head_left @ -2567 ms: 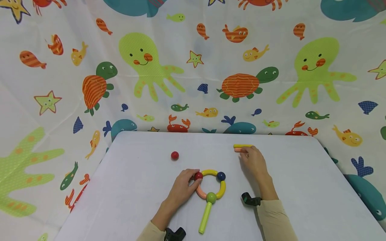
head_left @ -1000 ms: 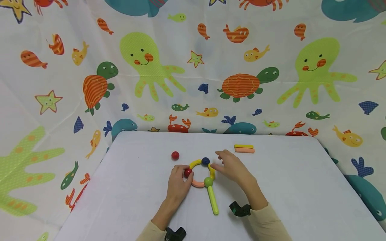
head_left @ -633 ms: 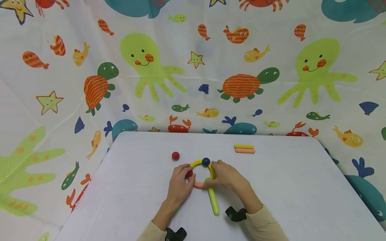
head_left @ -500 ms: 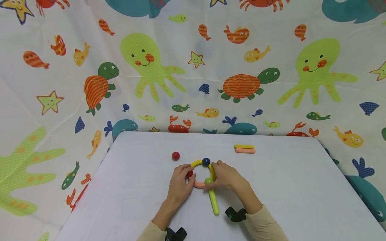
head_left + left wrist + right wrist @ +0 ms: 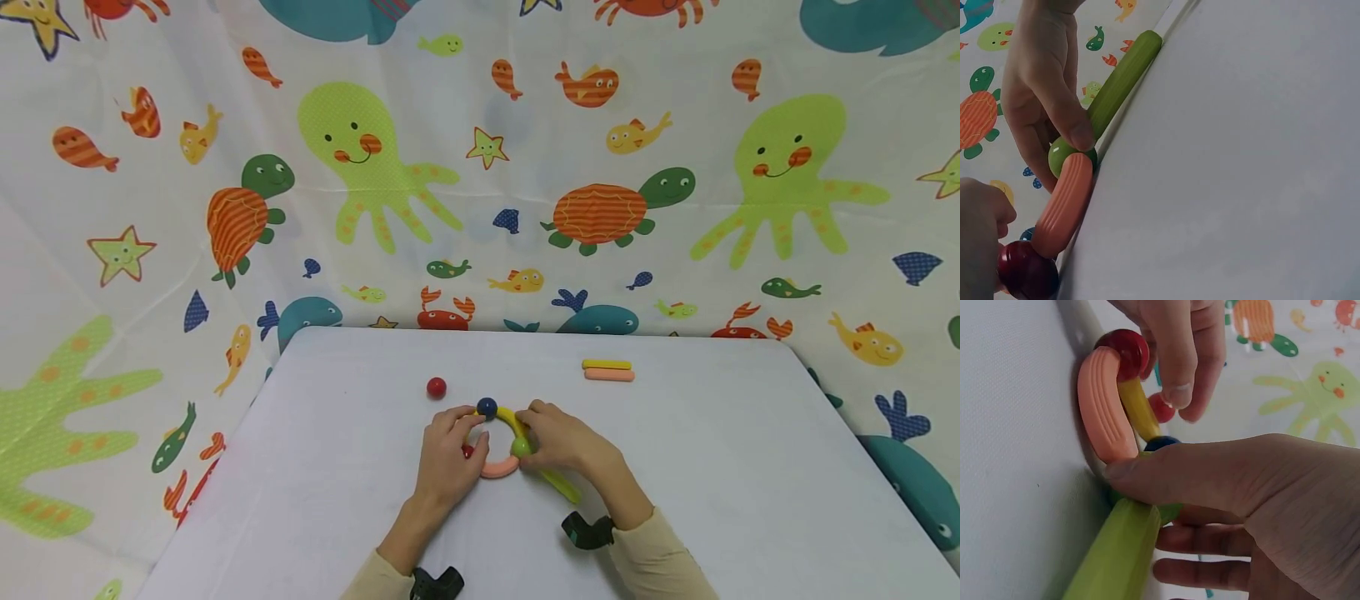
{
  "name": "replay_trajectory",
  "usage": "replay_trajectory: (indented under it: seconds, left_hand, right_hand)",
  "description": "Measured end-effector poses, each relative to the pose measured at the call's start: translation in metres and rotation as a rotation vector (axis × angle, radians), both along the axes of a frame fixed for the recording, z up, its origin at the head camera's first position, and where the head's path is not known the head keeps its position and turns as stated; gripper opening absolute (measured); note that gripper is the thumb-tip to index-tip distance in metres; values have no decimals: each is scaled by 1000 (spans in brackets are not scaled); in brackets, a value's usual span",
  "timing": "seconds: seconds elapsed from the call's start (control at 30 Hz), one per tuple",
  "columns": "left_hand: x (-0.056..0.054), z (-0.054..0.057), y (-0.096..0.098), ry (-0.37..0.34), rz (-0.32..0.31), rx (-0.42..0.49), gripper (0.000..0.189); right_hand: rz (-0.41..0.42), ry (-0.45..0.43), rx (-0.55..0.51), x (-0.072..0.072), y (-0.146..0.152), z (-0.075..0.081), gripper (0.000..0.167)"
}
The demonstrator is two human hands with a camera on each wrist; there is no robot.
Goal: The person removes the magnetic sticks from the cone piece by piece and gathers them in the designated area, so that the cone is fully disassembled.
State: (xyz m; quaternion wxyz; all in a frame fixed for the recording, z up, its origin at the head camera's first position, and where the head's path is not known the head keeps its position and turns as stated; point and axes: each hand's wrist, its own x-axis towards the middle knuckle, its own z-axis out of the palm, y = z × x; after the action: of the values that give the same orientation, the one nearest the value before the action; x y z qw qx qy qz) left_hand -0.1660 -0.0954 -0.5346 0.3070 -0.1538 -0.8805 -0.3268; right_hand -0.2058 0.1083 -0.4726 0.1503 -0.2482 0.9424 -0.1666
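Observation:
A ring of toy rods and balls lies on the white table point(image 5: 360, 483). It joins a blue ball point(image 5: 487, 407), yellow curved rods point(image 5: 512, 419), a green ball point(image 5: 521, 447), a salmon curved rod point(image 5: 499, 468) and a red ball point(image 5: 1125, 353). From the green ball a straight green rod point(image 5: 561, 486) points toward the lower right. My right hand point(image 5: 566, 437) pinches the green ball, thumb on its near side. At the ring's left, my left hand point(image 5: 447, 454) lies over the red ball, thumb and index apart; its fingers partly hide ball and yellow rod.
A loose red ball point(image 5: 437, 387) sits behind the ring, to the left. Farther back on the right, a yellow straight rod point(image 5: 607, 364) and a salmon straight rod point(image 5: 609, 375) lie side by side. A sea-animal printed cloth point(image 5: 480, 192) hangs behind the table.
My right hand left the loose rods and came to the ring's green ball. The ring moved away and left, then turned counterclockwise: blue ball leftward, green rod swinging right. My left hand stayed beside it.

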Motion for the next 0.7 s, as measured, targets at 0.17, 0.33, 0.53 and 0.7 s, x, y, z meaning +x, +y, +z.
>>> replay_trajectory:
  seconds: [0.17, 0.33, 0.53, 0.7]
  left_hand:
    - [-1, 1, 0, 57, -27, -10, 24]
    - [0, 2, 1, 99, -50, -32, 24]
    - [2, 5, 4, 68, -94, -87, 25]
    - [2, 5, 5, 44, -164, -120, 33]
  right_hand:
    - [48, 4, -37, -2, 2, 0, 61]
    - [90, 10, -73, -1, 1, 0, 55]
    - [141, 38, -111, 0, 0, -3, 50]
    - [147, 28, -155, 0, -2, -2, 52]
